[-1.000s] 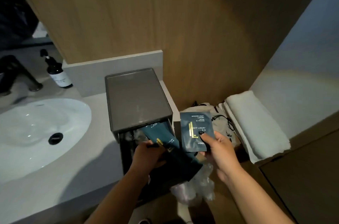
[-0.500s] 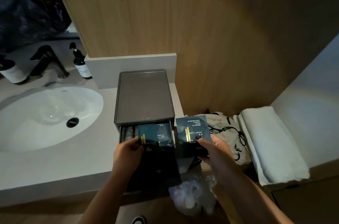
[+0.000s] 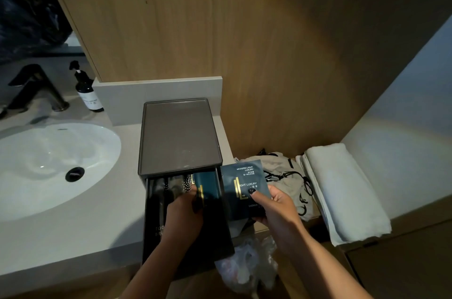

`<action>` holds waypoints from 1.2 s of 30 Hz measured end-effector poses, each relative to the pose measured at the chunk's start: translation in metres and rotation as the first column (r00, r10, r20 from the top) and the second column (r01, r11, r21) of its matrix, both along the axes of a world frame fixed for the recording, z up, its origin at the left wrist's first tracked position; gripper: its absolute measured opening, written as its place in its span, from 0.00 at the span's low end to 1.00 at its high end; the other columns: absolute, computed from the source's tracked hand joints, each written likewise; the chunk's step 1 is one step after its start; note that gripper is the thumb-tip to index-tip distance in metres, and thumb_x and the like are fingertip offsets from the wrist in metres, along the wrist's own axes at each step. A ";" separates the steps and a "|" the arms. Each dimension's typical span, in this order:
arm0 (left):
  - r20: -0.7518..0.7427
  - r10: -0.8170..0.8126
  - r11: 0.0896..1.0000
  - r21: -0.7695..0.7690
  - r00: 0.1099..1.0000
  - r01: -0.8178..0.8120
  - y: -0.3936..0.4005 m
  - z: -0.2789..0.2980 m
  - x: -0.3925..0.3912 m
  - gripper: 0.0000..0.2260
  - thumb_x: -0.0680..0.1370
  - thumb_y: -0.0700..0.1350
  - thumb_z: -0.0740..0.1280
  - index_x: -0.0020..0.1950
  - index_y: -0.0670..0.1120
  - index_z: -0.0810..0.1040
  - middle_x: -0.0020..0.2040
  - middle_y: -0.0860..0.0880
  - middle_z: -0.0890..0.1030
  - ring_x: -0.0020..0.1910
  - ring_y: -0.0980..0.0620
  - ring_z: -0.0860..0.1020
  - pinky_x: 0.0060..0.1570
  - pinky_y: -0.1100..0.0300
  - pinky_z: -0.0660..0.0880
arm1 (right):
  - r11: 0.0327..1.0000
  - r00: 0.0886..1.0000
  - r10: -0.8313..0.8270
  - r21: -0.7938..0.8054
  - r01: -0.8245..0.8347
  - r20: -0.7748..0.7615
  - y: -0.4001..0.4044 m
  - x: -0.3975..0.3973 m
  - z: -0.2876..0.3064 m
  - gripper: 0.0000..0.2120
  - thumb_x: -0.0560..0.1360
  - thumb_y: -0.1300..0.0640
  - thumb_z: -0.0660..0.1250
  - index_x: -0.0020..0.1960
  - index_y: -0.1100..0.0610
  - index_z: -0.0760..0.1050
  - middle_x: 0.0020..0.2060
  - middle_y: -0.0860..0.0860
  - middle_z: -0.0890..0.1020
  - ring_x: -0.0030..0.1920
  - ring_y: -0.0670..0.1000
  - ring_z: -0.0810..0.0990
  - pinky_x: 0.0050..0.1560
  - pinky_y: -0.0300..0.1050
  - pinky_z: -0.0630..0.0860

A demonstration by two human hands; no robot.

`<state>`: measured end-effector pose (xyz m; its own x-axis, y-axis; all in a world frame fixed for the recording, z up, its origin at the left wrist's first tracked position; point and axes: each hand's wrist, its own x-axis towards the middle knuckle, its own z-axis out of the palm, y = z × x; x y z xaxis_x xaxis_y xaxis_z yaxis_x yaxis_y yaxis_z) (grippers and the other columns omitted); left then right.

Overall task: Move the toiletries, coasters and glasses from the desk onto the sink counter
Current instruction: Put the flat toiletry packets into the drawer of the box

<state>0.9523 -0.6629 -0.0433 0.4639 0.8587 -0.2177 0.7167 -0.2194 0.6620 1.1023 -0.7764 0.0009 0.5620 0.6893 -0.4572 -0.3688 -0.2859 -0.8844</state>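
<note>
A dark grey drawer box (image 3: 179,137) stands on the pale sink counter (image 3: 93,223), its drawer (image 3: 220,240) pulled out toward me. My left hand (image 3: 184,213) reaches into the drawer and holds a teal toiletry packet (image 3: 206,186) with a gold mark against the drawer's right side. A comb and other dark items (image 3: 171,185) lie in the drawer's back. My right hand (image 3: 277,208) pinches a second teal packet (image 3: 244,185), printed "Light Luxury", just right of the drawer.
A white basin (image 3: 49,164) with a black drain lies to the left, with a black tap (image 3: 36,86) and a dark pump bottle (image 3: 88,90) behind it. On the right lie a printed cloth bag (image 3: 281,176), a folded white towel (image 3: 342,191) and crumpled clear plastic (image 3: 247,267).
My left hand has lowered its packet from a tilted position above the drawer down into it. My right hand keeps its packet beside the drawer. The view has shifted right and down.
</note>
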 end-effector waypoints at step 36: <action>-0.572 -0.360 0.795 0.226 0.737 0.563 0.018 -0.022 -0.032 0.33 0.80 0.59 0.55 0.79 0.45 0.47 0.78 0.37 0.44 0.78 0.40 0.45 0.74 0.42 0.42 | 1.000 1.000 0.000 0.011 0.001 -0.031 0.019 -0.027 -0.003 0.08 0.76 0.63 0.65 0.54 0.58 0.78 0.44 0.56 0.86 0.42 0.52 0.85 0.40 0.44 0.80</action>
<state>0.9199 -0.6452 -0.0655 0.7444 0.6220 -0.2431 0.6520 -0.7556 0.0631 1.0754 -0.7574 -0.0024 0.5479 0.6941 -0.4669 -0.3962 -0.2762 -0.8756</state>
